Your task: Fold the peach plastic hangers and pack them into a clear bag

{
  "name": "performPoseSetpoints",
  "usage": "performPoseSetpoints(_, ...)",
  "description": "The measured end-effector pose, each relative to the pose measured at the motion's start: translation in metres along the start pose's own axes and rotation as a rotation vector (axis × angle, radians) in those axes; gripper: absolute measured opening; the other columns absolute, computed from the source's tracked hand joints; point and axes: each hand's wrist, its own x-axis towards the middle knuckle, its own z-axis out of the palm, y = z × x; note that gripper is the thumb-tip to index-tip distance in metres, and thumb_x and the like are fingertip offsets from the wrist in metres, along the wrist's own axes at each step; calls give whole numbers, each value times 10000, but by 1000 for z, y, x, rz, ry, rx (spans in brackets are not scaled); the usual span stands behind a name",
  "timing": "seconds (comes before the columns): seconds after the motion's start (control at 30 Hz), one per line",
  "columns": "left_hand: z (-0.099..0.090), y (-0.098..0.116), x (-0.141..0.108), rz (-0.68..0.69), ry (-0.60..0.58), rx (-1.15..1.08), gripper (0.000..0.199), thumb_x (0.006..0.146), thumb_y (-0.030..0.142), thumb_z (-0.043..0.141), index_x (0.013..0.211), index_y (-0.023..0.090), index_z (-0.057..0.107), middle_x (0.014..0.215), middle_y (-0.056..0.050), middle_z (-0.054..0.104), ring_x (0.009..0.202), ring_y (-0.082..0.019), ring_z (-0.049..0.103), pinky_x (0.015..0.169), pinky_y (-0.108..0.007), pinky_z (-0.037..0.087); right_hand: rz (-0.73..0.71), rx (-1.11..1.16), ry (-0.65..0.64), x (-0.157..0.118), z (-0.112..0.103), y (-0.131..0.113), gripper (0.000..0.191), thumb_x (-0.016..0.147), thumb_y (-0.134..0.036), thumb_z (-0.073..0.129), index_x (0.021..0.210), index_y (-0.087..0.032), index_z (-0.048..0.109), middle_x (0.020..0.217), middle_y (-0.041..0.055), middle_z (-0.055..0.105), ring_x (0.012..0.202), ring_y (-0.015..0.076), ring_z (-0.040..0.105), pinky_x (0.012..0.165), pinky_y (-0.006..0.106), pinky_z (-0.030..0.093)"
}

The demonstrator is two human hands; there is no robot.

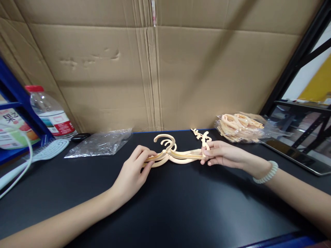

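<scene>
Several cream plastic hangers (184, 155) lie together on the dark tabletop, their hooks bunched in the middle and pointing away from me. My left hand (134, 167) is closed around the left arms of the hangers, thumb in front and fingers behind. At the other end, my right hand (219, 154) pinches the right arms. A small curved cream piece (205, 143) stands up at the right fingertips; whether it belongs to a hanger I cannot tell. Just behind that hand lies a thin knobbly cream piece (197, 133).
A clear bag of folded cream hangers (238, 125) sits back right, beside a dark tablet-like slab (297, 156). An empty clear bag (99, 143), a black mouse-like object (80, 137), a hairbrush (51, 150) and a red-capped bottle (51, 110) are left. Cardboard (103, 69) walls the back.
</scene>
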Motion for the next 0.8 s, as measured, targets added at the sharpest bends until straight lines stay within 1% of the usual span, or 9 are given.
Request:
performPoseSetpoints(0.07, 0, 0, 0, 5, 1, -3, 148, 929, 142, 449, 1020, 214, 540, 982, -30, 504, 876, -152, 583, 740, -259, 514, -12, -8, 32, 0, 2, 1, 260, 701, -295, 778, 740, -148, 567, 750, 44, 690, 725, 125, 675, 673, 212, 539)
performPoseSetpoints(0.23, 0, 0, 0, -3, -6, -8, 153, 933, 154, 430, 1019, 215, 541, 981, -38, 522, 882, -166, 585, 748, -285, 518, -91, 14, 131, 0, 11, 3, 286, 650, -283, 807, 713, -154, 560, 705, 20, 667, 692, 137, 677, 700, 255, 560)
performPoseSetpoints(0.33, -1, 1, 0, -15, -17, -17, 155, 935, 166, 422, 1021, 210, 543, 977, -45, 530, 873, -171, 588, 730, -287, 522, -121, 23, 196, 0, 16, 4, 303, 618, -282, 822, 692, -161, 555, 672, 9, 655, 640, 141, 674, 694, 283, 574)
performPoseSetpoints(0.47, -1, 2, 1, -15, -13, -17, 154, 936, 171, 420, 1012, 209, 547, 967, -47, 546, 864, -174, 591, 723, -294, 522, -156, 1, 260, 2, 17, 6, 302, 591, -259, 826, 680, -173, 550, 658, 17, 670, 621, 157, 680, 673, 304, 584)
performPoseSetpoints(0.8, -2, 2, 0, -15, -13, -33, 128, 935, 165, 445, 996, 211, 548, 961, -29, 538, 857, -158, 588, 735, -271, 504, -226, -24, 338, 0, 23, 6, 291, 577, -272, 820, 662, -172, 560, 607, 15, 656, 550, 144, 661, 600, 278, 573)
